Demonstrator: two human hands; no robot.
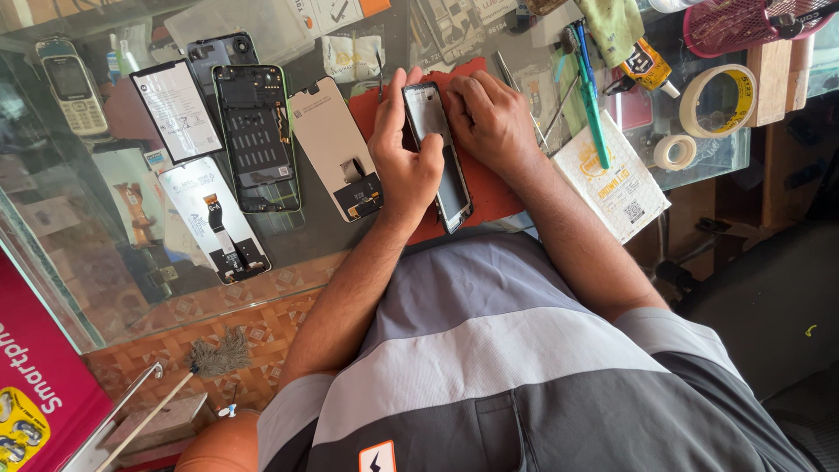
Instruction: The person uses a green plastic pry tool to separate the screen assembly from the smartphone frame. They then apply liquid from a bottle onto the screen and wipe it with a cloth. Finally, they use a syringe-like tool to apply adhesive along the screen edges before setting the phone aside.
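Note:
My left hand [404,157] grips a black smartphone frame [439,149] along its left edge, thumb over the glass. On the right edge of the same phone frame lies my right hand [492,122], fingers curled near its upper part. The phone rests tilted on a red mat [489,197] on the glass counter [131,288]. Whether the right hand pinches a small tool is hidden by the fingers.
Left of the mat lie a loose display panel [335,149], an opened phone body [256,135], a battery [177,111], another panel [214,218] and a keypad phone [73,85]. Right: blue tool [592,96], glue bottle [648,67], tape rolls [718,100], white box [613,179].

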